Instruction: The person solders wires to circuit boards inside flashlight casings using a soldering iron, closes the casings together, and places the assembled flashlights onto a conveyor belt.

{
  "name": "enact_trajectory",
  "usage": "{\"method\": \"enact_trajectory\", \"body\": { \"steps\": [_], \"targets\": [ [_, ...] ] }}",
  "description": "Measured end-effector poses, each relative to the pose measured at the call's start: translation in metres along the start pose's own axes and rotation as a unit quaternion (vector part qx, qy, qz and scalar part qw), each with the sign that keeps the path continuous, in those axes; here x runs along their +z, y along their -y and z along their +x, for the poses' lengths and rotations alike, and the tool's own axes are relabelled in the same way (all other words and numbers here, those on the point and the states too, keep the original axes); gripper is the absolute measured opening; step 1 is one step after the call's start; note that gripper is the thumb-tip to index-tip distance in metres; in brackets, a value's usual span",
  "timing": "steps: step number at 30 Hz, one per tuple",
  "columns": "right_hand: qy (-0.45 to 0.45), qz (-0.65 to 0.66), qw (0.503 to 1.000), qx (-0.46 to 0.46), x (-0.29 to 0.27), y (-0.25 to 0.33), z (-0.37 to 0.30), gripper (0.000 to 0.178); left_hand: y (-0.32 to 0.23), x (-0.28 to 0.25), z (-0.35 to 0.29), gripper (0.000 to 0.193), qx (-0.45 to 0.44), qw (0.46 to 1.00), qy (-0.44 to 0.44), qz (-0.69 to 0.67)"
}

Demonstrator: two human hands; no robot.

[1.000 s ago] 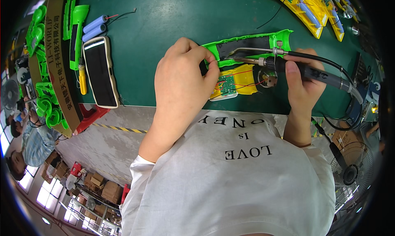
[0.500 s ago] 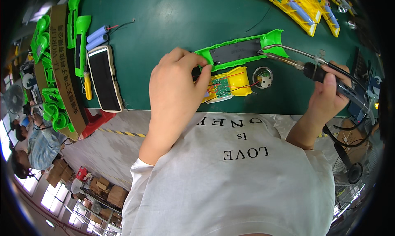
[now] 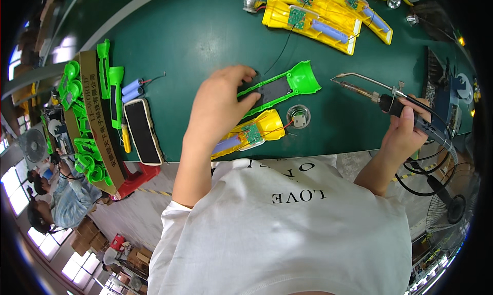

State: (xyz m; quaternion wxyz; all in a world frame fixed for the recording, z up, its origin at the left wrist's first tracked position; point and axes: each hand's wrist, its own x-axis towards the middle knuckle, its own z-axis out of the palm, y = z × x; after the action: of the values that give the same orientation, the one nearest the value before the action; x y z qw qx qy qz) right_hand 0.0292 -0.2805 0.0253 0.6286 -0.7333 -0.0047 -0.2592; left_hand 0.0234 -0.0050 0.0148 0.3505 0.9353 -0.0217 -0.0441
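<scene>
A green flashlight housing half [image 3: 303,79] lies hollow side up on the bench, with a black strip inside. Over its left end is my left hand [image 3: 218,102], thumb and fingers apart; whether they touch the shell I cannot tell. My right hand [image 3: 403,128] grips a soldering iron [image 3: 393,104] with a thin metal tube along it, its tip off the shell's right end. Nearer me lies a yellow housing half [image 3: 269,124] holding a green circuit board [image 3: 251,133] and a blue cell [image 3: 227,144], partly behind my left wrist. Wires lead to a round clear lamp head [image 3: 298,117].
Several yellow housings [image 3: 336,44] with boards and cells lie at the far right. To the left are a phone [image 3: 143,131], a yellow-handled screwdriver [image 3: 126,139], blue cells [image 3: 132,88] and a cardboard box [image 3: 105,135] of green parts. Soldering equipment [image 3: 447,94] stands at right.
My left thumb and fingers have spread from their pinch on the green shell's end. The soldering iron's tip has come away from the shell to the right. The whole view has shifted.
</scene>
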Motion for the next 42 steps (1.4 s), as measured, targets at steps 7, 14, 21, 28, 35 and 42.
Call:
{"method": "enact_trajectory", "body": {
  "steps": [7,14,21,28,35,42],
  "targets": [
    [0.009,0.02,0.999,0.032,-0.003,0.0,-0.001,0.006,0.003,-0.007,-0.001,0.018,-0.04,0.995,0.089,0.006],
    [0.04,0.008,0.998,0.042,0.002,-0.001,0.001,0.007,0.009,-0.02,-0.023,0.02,-0.003,0.997,-0.038,0.061],
    [0.079,0.041,0.991,0.099,0.023,0.001,-0.013,0.009,-0.009,-0.002,-0.047,0.022,0.101,0.993,-0.036,0.052],
    [0.175,0.079,0.976,0.107,0.041,0.015,-0.022,0.012,-0.008,0.02,-0.054,0.013,0.006,0.994,-0.1,0.051],
    [0.198,0.054,0.977,0.059,0.059,0.021,-0.025,0.015,0.001,0.029,-0.038,0.007,0.041,0.986,-0.161,0.007],
    [0.262,0.031,0.963,0.056,0.064,0.027,-0.022,0.016,-0.012,0.018,-0.032,0.006,-0.026,0.994,-0.098,0.035]
  ]
}}
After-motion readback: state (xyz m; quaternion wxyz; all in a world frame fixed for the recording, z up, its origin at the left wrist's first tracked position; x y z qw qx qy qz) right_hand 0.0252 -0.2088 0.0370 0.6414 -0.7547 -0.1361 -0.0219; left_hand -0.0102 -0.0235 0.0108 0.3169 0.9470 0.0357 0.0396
